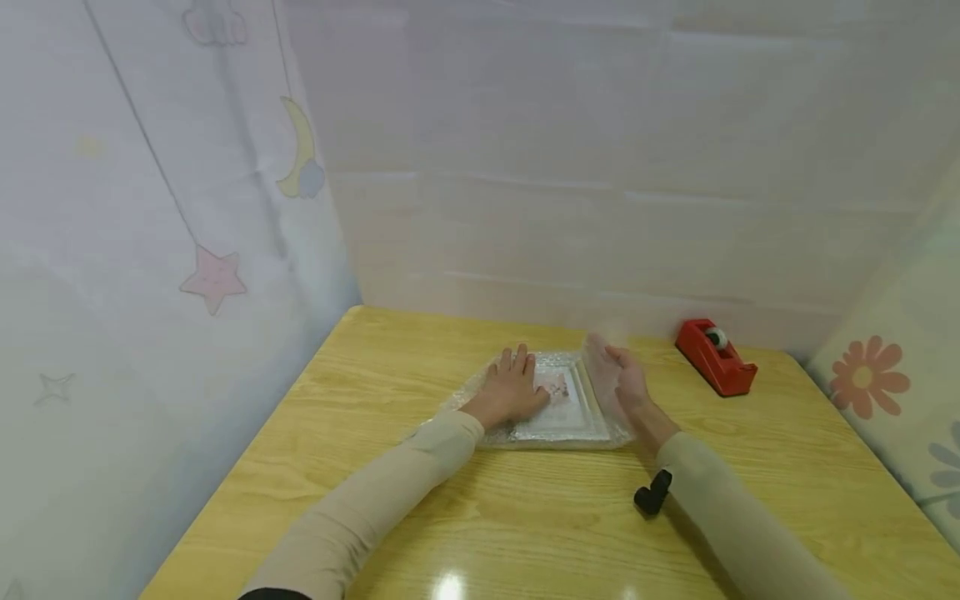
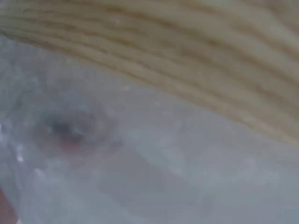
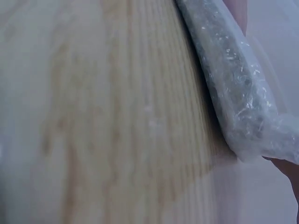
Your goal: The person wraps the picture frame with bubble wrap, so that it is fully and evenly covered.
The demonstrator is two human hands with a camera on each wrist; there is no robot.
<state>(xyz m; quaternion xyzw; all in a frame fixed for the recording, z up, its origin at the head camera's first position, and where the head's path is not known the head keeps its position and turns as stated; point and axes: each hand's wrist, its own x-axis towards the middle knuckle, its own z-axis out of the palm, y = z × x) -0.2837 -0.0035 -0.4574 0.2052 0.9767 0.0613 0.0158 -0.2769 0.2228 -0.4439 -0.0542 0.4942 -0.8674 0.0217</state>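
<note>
A white picture frame (image 1: 576, 410) lies on bubble wrap (image 1: 468, 392), with a small reddish print inside its border. My left hand (image 1: 513, 390) presses on the left part of the frame, fingers extended. At the frame's right side, my right hand (image 1: 632, 383) pinches a raised flap of the wrap (image 1: 597, 367). In the right wrist view, the wrapped edge (image 3: 233, 79) shows shiny bubbles beside the wood, with bits of fingers at the right. Blurred, cloudy wrap (image 2: 163, 154) fills much of the left wrist view.
A red tape dispenser (image 1: 716, 358) with a white roll stands at the back right of the wooden table (image 1: 510, 508). Fabric backdrops (image 1: 525, 208) rise behind the table and at its sides. A black object (image 1: 652, 493) sits against the right sleeve.
</note>
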